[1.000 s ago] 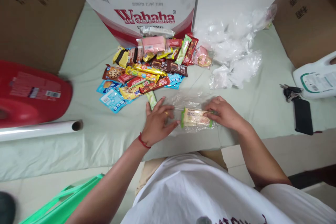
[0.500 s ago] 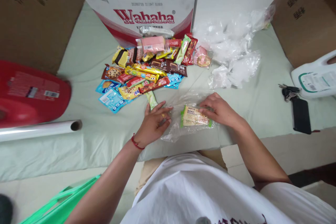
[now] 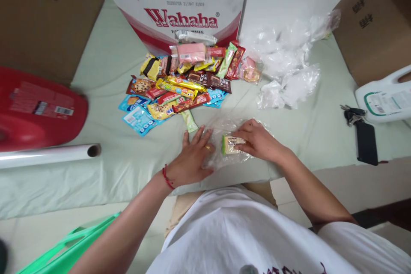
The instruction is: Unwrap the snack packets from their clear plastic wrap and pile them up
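A small cream-coloured snack packet [image 3: 228, 144] with a green end lies inside a clear plastic bag [image 3: 221, 126] at the table's front edge. My right hand [image 3: 260, 142] covers the packet's right half, its thumb and fingers closed on it through or inside the bag; I cannot tell which. My left hand [image 3: 192, 158] lies flat, palm down, with its fingers spread at the bag's left edge. Just beyond its fingertips is a pale green wrapped bar [image 3: 189, 120]. Further back, a pile of wrapped snacks [image 3: 180, 87] holds several bars, biscuits and blue sachets.
Behind the pile stands a white and red carton [image 3: 180, 8]. Crumpled clear bags [image 3: 289, 68] lie to its right. A red jug [image 3: 45, 111] and a film roll [image 3: 48, 156] are at left. A white bottle [image 3: 385, 98], keys [image 3: 353, 113] and a black phone-like object [image 3: 366, 143] lie at right.
My right hand has moved left over the packet and now covers its right end. My left hand has turned flatter and spread its fingers at the bag's edge. The view has shifted slightly.
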Motion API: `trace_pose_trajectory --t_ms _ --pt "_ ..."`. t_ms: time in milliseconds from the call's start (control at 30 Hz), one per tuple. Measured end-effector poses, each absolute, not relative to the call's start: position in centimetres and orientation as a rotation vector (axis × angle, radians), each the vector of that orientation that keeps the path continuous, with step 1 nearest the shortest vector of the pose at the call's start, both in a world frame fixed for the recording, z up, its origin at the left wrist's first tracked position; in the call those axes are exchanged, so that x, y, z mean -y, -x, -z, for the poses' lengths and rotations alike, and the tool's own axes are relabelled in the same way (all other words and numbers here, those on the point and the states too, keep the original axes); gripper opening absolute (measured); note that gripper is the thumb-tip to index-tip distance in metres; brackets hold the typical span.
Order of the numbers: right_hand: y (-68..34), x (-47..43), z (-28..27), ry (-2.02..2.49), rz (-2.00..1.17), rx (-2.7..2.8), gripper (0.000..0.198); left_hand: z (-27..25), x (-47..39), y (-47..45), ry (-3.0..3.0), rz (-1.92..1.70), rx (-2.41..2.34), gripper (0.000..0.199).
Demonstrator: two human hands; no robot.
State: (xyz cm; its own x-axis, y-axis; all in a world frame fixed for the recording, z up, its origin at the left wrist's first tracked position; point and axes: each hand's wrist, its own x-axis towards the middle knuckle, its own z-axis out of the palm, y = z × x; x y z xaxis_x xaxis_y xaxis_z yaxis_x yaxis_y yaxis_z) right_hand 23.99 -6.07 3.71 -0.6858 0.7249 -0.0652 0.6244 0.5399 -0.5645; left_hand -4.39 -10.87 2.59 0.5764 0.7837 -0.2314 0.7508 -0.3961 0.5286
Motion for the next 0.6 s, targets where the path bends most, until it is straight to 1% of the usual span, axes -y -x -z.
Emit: trace_pose_trajectory --t_ms 33,67,100,200,300,400,600 --pt "-24.1 6.1 -3.6 1.123 -0.851 2.580 0.039 -2.4 10.8 4.7 -2.195 -0.111 -1.205 0.025" --pt "-24.2 6.1 -3.4 1.094 -0.853 2.553 0.039 -2.1 10.6 5.0 -2.160 -0.159 -1.195 0.017" --pt "-24.3 6.1 -3.2 1.061 -0.854 2.524 0.038 -1.9 10.5 5.3 -2.114 -0.209 -1.191 0.017" --pt "-24.6 5.9 -2.6 0.966 -0.873 2.444 0.028 -1.5 10.0 5.7 -1.962 -0.336 -1.222 0.028" --pt "-24.7 5.7 -1.9 0.892 -0.885 2.401 0.021 -1.5 9.9 5.7 -1.864 -0.408 -1.263 0.026" --pt "-24.7 5.6 -1.7 0.837 -0.870 2.386 0.019 -1.5 9.9 5.6 -1.792 -0.452 -1.301 0.023" --pt "-25.2 5.0 -2.8 0.920 -0.787 2.393 0.020 -0.9 9.8 4.8 -1.670 -0.579 -1.441 0.031"
